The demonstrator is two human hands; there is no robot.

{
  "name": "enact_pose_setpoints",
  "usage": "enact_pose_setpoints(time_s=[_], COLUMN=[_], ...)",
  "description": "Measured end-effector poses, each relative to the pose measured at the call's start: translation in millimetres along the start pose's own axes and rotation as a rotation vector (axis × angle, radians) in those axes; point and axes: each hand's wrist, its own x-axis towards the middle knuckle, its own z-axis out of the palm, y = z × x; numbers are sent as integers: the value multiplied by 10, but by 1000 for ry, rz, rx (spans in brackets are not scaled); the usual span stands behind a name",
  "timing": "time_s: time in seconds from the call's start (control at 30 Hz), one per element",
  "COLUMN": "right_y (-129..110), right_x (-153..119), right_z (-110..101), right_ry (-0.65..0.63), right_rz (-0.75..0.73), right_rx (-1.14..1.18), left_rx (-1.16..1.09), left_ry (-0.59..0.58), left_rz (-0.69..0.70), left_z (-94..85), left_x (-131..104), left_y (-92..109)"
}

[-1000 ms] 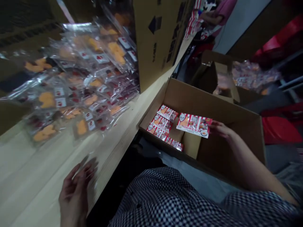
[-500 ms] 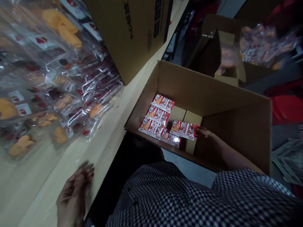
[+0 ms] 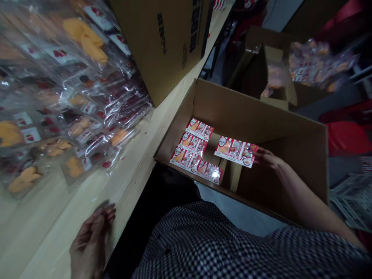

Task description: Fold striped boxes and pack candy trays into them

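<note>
My right hand [image 3: 269, 159] grips the right end of a flat red-and-white printed pack [image 3: 236, 151], holding it above the floor of an open cardboard carton [image 3: 226, 102]. Printed food pictures show on its face. Similar packs [image 3: 187, 158] lie at the carton's left end, several in a column and one beside them along the near wall. Over by the table edge, my left hand [image 3: 93, 232] rests on the wooden table [image 3: 128, 174] with its fingers curled and the thumb against them. Nothing shows in it.
Clear bags with orange toy-like pieces [image 3: 78, 100] are heaped on the table's left. A tall brown carton [image 3: 165, 46] stands behind them. Beyond the open carton are another box [image 3: 280, 73] with bagged pieces [image 3: 316, 64], a red stool [image 3: 347, 139] and a white rack [image 3: 353, 197].
My right hand has lifted the pack and moved it a little up and to the right, away from the near row. My left hand has stayed in place.
</note>
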Motion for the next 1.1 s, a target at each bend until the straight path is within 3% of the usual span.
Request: enact_pose_setpoints(time_s=[0.1, 0.2, 0.27, 0.37, 0.4, 0.47, 0.57, 0.83, 0.97, 1.1], right_y=[-368, -792, -1018, -1181, -1187, -1145, -1024, -738, -675, -693], right_x=[-194, -536, -813, -1210, -1322, -1504, -1689, -1920, -2015, -2084], right_z=[-1, 316, 685, 1352, 1583, 2034, 2642, 3877, 4311, 4580], right_ry=[-78, -198, -293, -435, -481, -568, -695, -1012, -1152, -1271], right_rz=[36, -48, -95, -107, -98, -97, -124, -71, -34, 56], right_rx=[88, 190, 206, 226, 243, 286, 317, 224, 156, 148], left_rx=[17, 63, 86, 0, -21, -37, -101, -192, -291, -434], left_ry=[4, -56, -151, -403, -486, -542, -438, -134, -39, 28], left_rz=[17, 91, 173, 329, 344, 316, 272, 347, 290, 214], left_z=[74, 277, 463, 703, 744, 731, 467, -679, -1079, -1338], left_x=[56, 50, -42, -246, -303, -368, -361, -226, -193, -167], left_y=[53, 188, 333, 558, 614, 679, 661, 316, 147, 46])
